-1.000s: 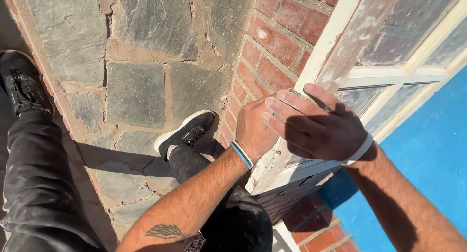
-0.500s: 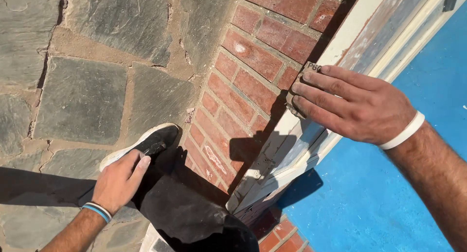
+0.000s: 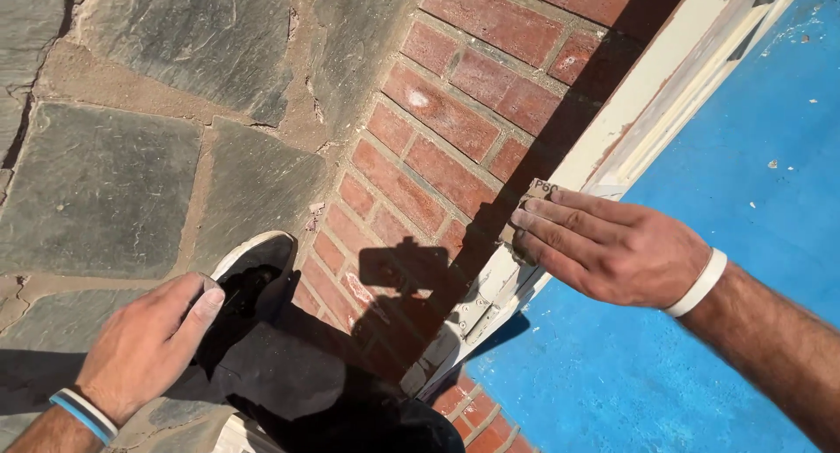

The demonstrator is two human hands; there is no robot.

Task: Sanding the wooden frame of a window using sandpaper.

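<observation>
Bare forearms; white wristband [image 3: 697, 284] on right, blue-white bands [image 3: 80, 414] on left; black trousers [image 3: 306, 383], black white-soled shoe [image 3: 254, 273].

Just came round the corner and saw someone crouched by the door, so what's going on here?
A person presses a small piece of sandpaper against a worn white door frame with the right hand, fingers flat on it. The left hand rests on the knee of the dark trousers, holding nothing. A black shoe stands on the stone paving beside the brick edging.
</observation>
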